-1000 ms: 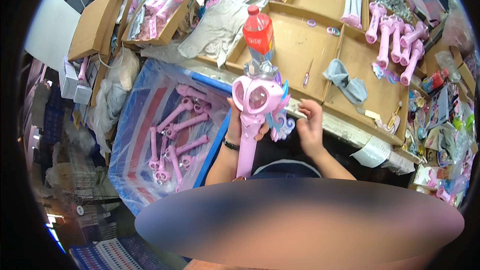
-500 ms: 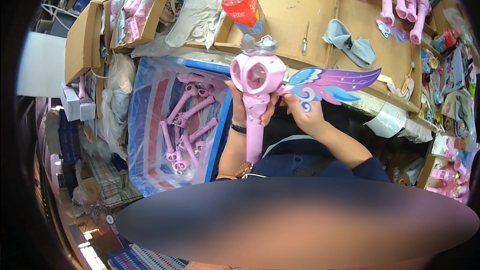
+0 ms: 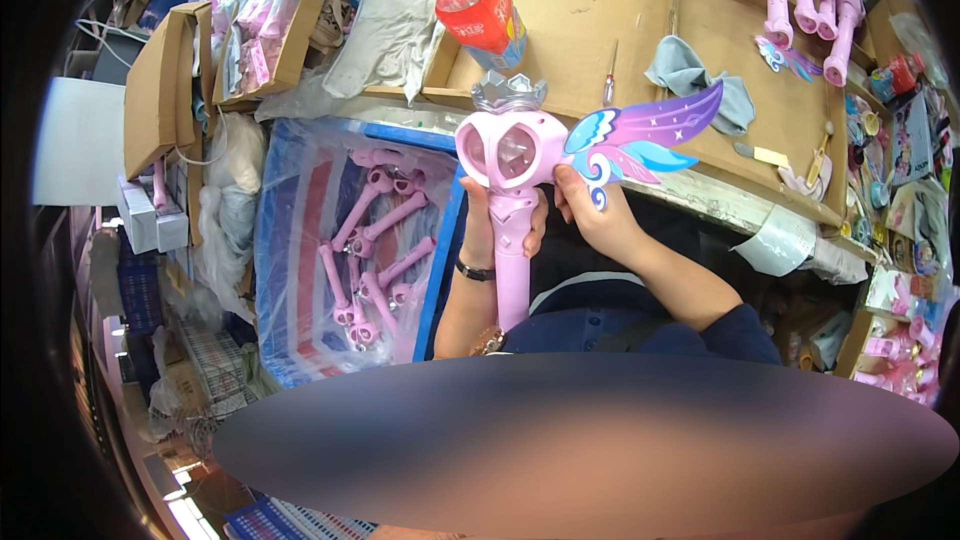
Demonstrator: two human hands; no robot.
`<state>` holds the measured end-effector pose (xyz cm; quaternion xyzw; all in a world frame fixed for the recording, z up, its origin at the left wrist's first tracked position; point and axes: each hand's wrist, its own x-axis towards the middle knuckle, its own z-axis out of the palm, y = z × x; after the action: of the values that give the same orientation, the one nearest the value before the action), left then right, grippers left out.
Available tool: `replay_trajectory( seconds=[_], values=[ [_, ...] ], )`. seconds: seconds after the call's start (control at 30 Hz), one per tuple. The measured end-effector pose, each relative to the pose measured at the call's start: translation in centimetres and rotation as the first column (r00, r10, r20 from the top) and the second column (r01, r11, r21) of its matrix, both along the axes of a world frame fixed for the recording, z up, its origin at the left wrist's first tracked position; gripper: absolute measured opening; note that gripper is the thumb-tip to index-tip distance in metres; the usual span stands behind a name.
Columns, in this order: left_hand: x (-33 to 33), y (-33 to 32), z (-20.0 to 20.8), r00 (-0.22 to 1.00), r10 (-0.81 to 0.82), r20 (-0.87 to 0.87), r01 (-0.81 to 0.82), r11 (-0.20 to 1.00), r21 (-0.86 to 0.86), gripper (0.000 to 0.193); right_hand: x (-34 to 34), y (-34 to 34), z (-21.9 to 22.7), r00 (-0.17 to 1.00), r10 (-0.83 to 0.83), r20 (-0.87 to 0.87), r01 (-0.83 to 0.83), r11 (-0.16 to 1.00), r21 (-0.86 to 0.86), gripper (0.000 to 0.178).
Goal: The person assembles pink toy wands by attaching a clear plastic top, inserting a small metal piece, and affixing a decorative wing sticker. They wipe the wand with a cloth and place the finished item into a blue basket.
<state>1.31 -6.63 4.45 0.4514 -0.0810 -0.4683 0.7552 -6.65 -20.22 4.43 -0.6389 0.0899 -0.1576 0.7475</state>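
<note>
My left hand (image 3: 478,225) is wrapped around a pink wand (image 3: 513,210), my right hand (image 3: 597,215) pinching a purple-and-blue wing (image 3: 650,130).
I hold the wand upright before me, wing at its head's right side; left, a blue-edged bin (image 3: 432,280) holds more wands (image 3: 393,215).

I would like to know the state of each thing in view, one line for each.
Pink wand, held, topped by silver crown
Wing, against the wand's head; whether fixed, unclear
Left hand, closed around the wand
Right hand, fingers pinching at the wing's base
Red bottle, capped
Screwdriver, lying in cardboard tray
Blue-grey cloth, crumpled
Blue bin, open, pink pieces inside
</note>
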Motion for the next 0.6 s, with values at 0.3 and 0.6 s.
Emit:
replay_trajectory(
  seconds=[0.3,0.6],
  values=[
    [0.1,0.0,-0.4,0.999,-0.028,0.042,0.029,0.999,-0.036,0.097,-0.3,-1.5,-0.8,0.99,0.138,-0.023,-0.14,0.971,-0.193,0.036],
    [1.0,0.4,-0.8,0.99,0.102,0.094,-0.098,0.994,-0.045,0.084,-1.8,-1.0,-0.1,0.998,0.032,0.063,-0.035,0.998,0.059,0.035]
  ],
)
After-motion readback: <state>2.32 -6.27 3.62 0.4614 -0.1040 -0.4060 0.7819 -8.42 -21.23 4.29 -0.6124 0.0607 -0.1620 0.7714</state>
